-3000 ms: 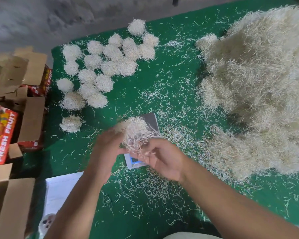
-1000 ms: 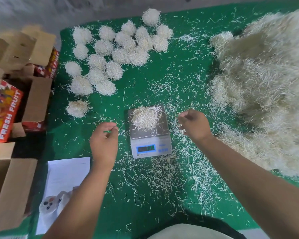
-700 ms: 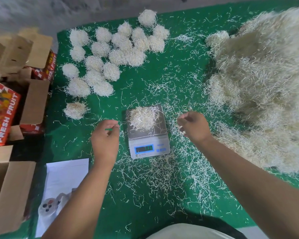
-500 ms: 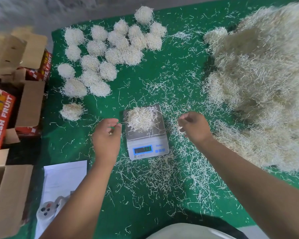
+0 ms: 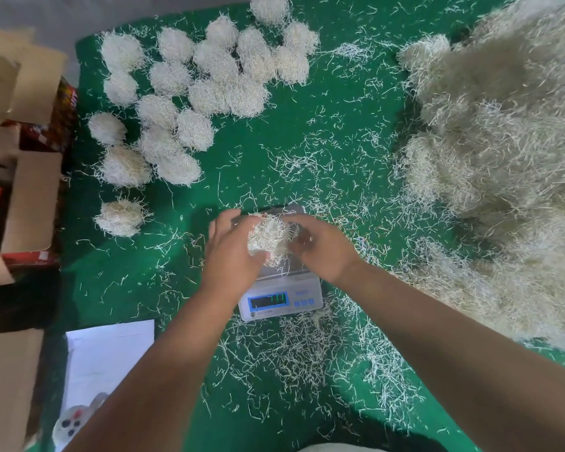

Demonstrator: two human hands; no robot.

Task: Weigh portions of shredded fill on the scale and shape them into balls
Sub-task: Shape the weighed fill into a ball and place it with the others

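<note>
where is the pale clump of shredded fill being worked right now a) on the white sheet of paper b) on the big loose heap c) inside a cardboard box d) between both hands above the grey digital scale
d: the pale clump of shredded fill sits cupped between the left hand and right hand over the grey digital scale.

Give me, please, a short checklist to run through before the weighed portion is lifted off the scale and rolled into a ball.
1. Both hands on the portion: left hand and right hand cup it from either side: ok.
2. Scale display lit: ok.
3. Reading on target: digits blurred: cannot tell.
4. Bare green cloth beside the nearest finished ball for setting it down: ok.
5. Pan free of leftover shreds: hidden by hands: cannot tell.
</note>
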